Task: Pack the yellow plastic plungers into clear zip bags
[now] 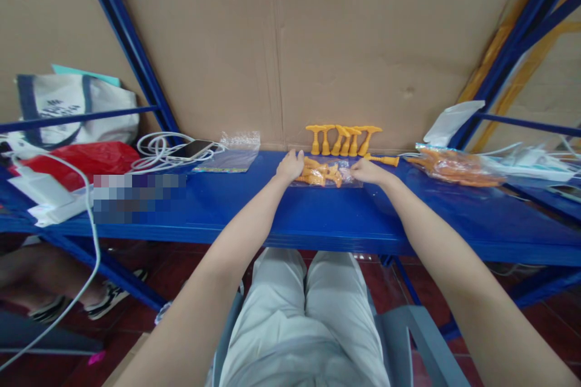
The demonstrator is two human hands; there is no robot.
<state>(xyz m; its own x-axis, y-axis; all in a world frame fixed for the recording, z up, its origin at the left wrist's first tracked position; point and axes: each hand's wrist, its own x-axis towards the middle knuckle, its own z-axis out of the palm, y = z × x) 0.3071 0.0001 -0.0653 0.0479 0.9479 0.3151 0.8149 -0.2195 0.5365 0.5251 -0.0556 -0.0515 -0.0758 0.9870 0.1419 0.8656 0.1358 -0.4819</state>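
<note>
A clear plastic bag [347, 179] lies flat on the blue shelf, with several orange-yellow plastic T-shaped pieces [320, 174] inside it. My left hand [289, 167] is closed at the bag's left end, its fingertips partly hidden. At the other end, my right hand [368, 172] pinches the bag's right edge. Just behind the bag, several matching T-shaped pieces [337, 140] stand upright in a row against the cardboard. One more piece [384, 160] lies on its side near my right hand.
On the right sits a filled bag of orange pieces [458, 166]. A flat clear bag [233, 154], a phone [193, 149], coiled white cable [154, 151] and a red bag [91, 163] are to the left. Cardboard [218, 42] walls the back; blue posts [129, 42] flank it.
</note>
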